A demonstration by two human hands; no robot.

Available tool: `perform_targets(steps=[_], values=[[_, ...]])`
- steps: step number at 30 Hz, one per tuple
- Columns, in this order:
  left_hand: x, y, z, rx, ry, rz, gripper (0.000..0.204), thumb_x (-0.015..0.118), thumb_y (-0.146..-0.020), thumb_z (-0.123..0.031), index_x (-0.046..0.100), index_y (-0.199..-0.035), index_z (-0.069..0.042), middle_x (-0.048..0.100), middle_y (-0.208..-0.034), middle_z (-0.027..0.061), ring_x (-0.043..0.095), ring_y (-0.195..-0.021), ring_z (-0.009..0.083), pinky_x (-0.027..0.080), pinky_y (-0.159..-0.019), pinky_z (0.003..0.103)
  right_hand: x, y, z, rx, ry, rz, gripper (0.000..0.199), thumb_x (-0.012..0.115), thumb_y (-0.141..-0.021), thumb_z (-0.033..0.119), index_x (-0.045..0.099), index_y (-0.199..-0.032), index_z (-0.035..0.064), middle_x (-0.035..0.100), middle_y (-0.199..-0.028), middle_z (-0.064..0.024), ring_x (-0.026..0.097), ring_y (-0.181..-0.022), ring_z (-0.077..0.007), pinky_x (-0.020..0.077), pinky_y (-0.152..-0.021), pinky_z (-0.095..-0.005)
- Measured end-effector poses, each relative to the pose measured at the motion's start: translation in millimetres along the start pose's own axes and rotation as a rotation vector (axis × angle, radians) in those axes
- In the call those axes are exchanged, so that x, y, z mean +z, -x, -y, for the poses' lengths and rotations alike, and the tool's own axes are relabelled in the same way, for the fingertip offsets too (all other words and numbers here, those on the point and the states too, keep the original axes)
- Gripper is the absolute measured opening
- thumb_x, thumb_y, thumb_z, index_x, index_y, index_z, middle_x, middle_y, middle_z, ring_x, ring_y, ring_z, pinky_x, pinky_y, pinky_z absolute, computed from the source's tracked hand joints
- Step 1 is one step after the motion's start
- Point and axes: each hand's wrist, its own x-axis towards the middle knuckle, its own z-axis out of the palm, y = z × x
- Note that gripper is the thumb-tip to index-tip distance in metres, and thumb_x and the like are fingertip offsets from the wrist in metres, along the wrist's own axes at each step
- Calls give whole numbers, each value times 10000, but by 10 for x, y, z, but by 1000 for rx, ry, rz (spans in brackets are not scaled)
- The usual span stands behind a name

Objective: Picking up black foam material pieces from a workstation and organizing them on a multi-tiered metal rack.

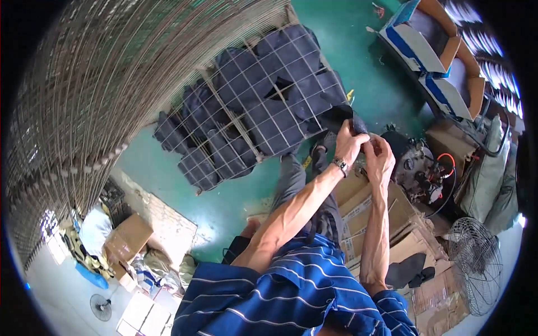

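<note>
A dark, flexible sheet-like piece (335, 116) is held up in front of me, its edge curled. My left hand (348, 144), with a watch on its wrist, pinches it near the curled end. Close beside it, my right hand (380, 159) has its thumb and fingertips pressed together at the same edge; what lies between these fingertips is too small to make out. Just beyond and to the left lies a metal wire grid (255, 106), with several dark grey sheet pieces (274, 126) spread on it. The nearest pieces lie right by the held one.
A tall rack of many thin rods (140, 67) curves along the left. To the right stand open cardboard boxes (448, 92), a machine with an orange hose (417, 168) and a wire-caged fan (473, 263). Cardboard (392, 218) and dark scraps (408, 270) lie near my right arm.
</note>
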Motion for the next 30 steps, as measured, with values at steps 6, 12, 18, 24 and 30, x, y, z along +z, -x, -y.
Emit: perform_targets(steps=[6,12,18,24,30], values=[[347,-587,-345,109,44,45,449,636,-790,-60,598,-1235,-10,669,-1072,63,622,-977,206,505,-898,326,-175,-428,5,146,-697,82,485,743,-959,186,617,-1391,6,689,-1180,-75,633,-1068,-150,495,-971,-311],[211,-1463,-834,138,415,314,334,582,-801,0,634,-1131,-21,695,-1037,68,681,-947,223,592,-832,391,-232,-412,-514,276,-696,-23,543,746,-952,211,586,-1432,15,652,-1329,-73,623,-1166,-159,502,-985,-322],[-1028,-2747,-959,179,352,75,112,624,-746,40,659,-781,-60,686,-874,52,677,-864,236,573,-862,415,311,-54,-1579,394,-496,-1,525,751,-924,237,626,-1368,-13,657,-1030,-19,578,-937,-116,481,-876,-277],[-3292,-4316,-958,-29,-109,-104,193,624,-778,5,643,-969,1,677,-980,137,693,-950,330,635,-786,562,1331,389,-2374,587,-640,178,534,768,-918,291,633,-1352,12,679,-1049,-11,615,-934,-103,502,-864,-277],[-3370,-4800,-204,663,-1249,-791,516,809,-724,43,662,-1187,-132,625,-1192,133,658,-1068,313,586,-898,435,1688,881,-2748,582,-434,212,413,735,-902,132,640,-1286,14,669,-1038,-67,634,-885,-139,542,-771,-286]])
